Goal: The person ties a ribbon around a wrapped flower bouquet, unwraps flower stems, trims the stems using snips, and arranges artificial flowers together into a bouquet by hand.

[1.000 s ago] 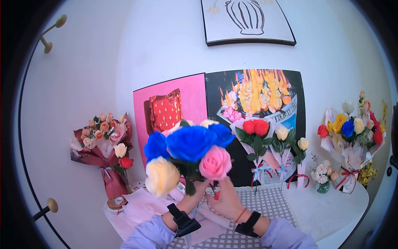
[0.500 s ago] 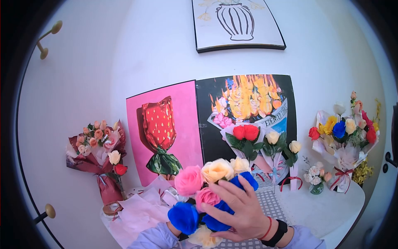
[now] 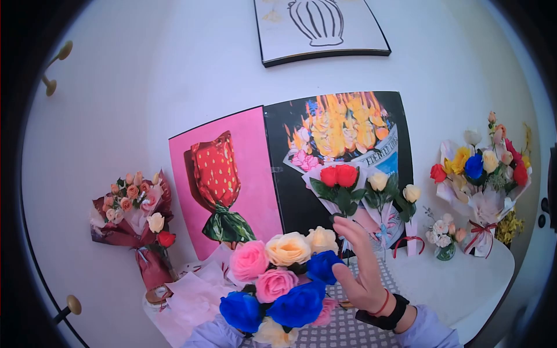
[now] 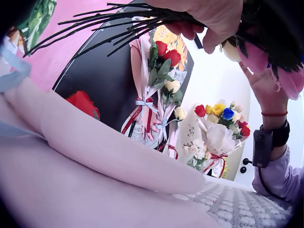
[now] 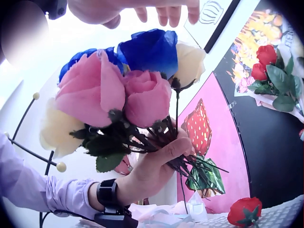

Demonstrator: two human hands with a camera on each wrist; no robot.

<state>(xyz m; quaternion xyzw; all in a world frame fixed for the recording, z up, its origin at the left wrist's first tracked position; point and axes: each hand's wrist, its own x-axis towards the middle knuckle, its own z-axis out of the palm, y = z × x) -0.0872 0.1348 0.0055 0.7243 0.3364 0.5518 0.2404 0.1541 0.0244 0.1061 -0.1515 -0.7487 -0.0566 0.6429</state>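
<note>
My left hand grips a bunch of roses by their dark stems, as both wrist views show; in the head view the blossoms hide that hand. Blue, pink and cream heads make up the bunch, which stands over the table's front with its blossoms turned up. To the right of it is my right hand, raised with fingers extended and nothing held, the thumb close to a blue rose. Lying on the table, a loose red rose shows in the right wrist view.
Pink wrapping paper covers the table's left, near a ribbon roll. A wrapped bouquet stands at the left. Small wrapped roses lean on a dark picture behind; a larger bouquet and a little vase stand right.
The bunch came down and tipped its blossoms toward the camera. My right hand left the stems, spread over the blossoms, then moved off to their right side. My left hand kept holding.
</note>
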